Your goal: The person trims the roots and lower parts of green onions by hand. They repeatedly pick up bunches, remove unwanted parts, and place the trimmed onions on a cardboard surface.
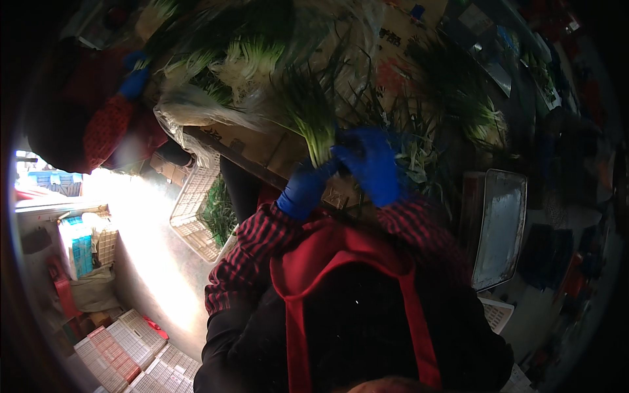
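My left hand [305, 189], in a blue glove, is closed around the pale lower ends of a bunch of scallions [317, 123]. The green leaves fan up and away from me. Close against the right side of the stalks is my right hand [371, 164], also in a blue glove and blurred by motion. Whether its fingers grip anything cannot be made out. Loose leaves and trimmings [417, 157] lie on the work surface beyond and beside my right hand. Cardboard bearing printed writing [255, 145] covers part of that surface.
More scallions with roots [250, 61] lie at the back, partly under clear plastic film [206, 108]. Another bunch [484, 123] rests at right. A co-worker's gloved hand [133, 81] is at upper left. A plastic crate of greens [196, 216] and a metal tray [501, 228] flank me.
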{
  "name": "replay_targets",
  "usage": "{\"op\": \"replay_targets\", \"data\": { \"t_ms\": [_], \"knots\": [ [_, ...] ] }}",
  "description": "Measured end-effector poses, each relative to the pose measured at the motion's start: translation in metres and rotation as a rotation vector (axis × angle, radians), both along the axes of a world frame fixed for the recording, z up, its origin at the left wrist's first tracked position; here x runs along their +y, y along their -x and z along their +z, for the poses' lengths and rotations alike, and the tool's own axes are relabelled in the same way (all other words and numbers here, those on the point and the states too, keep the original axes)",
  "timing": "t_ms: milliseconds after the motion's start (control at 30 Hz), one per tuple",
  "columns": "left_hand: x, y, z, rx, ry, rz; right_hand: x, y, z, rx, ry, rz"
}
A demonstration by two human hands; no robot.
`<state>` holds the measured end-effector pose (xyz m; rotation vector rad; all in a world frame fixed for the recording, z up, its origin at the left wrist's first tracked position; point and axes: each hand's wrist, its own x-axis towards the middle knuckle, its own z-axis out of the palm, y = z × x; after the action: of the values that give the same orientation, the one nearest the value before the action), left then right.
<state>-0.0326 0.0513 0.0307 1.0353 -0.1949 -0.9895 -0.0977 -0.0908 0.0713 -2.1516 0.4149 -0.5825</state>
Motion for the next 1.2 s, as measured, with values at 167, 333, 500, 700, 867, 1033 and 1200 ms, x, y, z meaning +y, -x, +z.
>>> {"op": "replay_targets", "data": {
  "t_ms": [167,333,500,700,867,1033,1200],
  "knots": [
    [0.013,0.0,0.004,-0.428,-0.025,-0.19,0.005,-0.003,-0.009,0.057,-0.445,0.016],
    [0.003,0.001,0.004,0.147,0.165,-0.049,0.0,0.004,-0.005,0.03,-0.591,0.043],
    [0.0,0.002,-0.016,0.114,0.061,0.013,0.006,0.0,-0.021,0.075,-0.346,0.002],
    [0.002,0.0,-0.034,0.496,0.395,-0.045,-0.003,0.002,-0.031,0.098,-0.408,-0.021],
    [-0.008,0.01,-0.036,0.47,0.37,0.112,0.01,0.005,-0.023,0.026,0.373,-0.105],
    [-0.007,0.008,-0.027,0.504,0.505,0.013,0.016,0.005,-0.024,0.015,0.853,-0.185],
    [-0.004,0.009,-0.019,-0.259,-0.171,0.025,0.02,0.024,-0.016,-0.096,0.48,0.137]
  ]
}}
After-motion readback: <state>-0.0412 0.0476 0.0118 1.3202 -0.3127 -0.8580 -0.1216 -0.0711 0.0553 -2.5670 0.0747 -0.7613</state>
